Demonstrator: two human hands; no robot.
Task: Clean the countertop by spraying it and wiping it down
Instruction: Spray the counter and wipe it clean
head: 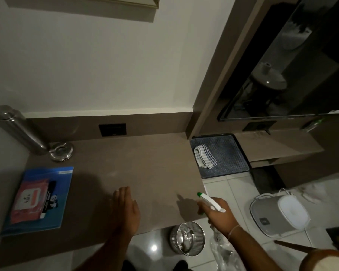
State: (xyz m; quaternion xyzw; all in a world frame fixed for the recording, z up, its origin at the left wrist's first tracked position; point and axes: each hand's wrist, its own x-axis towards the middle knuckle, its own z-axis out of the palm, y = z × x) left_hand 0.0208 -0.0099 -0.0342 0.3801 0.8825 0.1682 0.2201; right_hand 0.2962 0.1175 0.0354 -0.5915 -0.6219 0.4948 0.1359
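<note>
Right hand (220, 214): fingers wrapped round my clear spray bottle (213, 204), green nozzle over the brown countertop (155, 169) edge. Left hand (126, 208): flat, fingers together, palm down on it. Checked cloth (205, 156): on dark mat (233, 153), right. Wet wipes (29, 201) on blue folder (63, 192), left. Steel bin (187, 238) on tiled floor (229, 188).

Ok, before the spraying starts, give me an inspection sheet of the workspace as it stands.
Surface: brown countertop, middle bare, no wet patches visible.
Job's things: spray bottle, nozzle aimed across the counter; checked cloth on the dark mat to the right, off the counter.
Clutter: blue folder at the left with a wipes pack on it; steel flask and metal ashtray at the back left.
Hands: left hand flat on the counter, empty; right hand gripping the bottle.
Cables: white cord on the appliance on the floor.
Surroundings: steel bin below the counter edge; wall socket.
</note>
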